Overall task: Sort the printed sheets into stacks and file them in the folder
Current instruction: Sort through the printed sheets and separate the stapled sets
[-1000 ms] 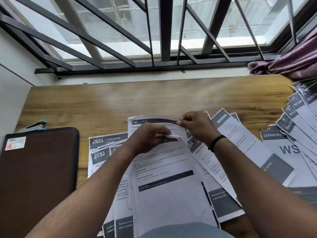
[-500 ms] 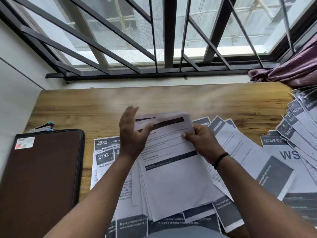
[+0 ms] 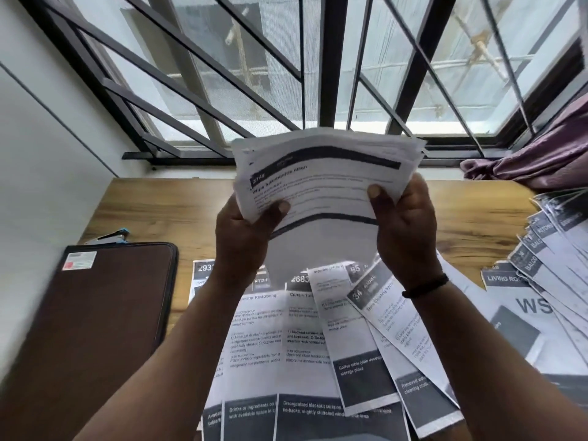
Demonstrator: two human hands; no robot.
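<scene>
The sheaf of printed sheets (image 3: 321,179), white with dark header bars, is held raised above the wooden desk (image 3: 178,211). Left hand (image 3: 243,240) and right hand (image 3: 402,230) pinch its lower corners, thumbs in front. Top edges are fanned and uneven.

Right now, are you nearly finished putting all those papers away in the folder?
Not nearly. Done: some sheets are fanned in a pile at the right table edge. In hand: the left hand and right hand grip a bundle of sheets raised off the table. Left: loose sheets are spread across the table, and the brown folder is shut, nothing filed yet.
</scene>
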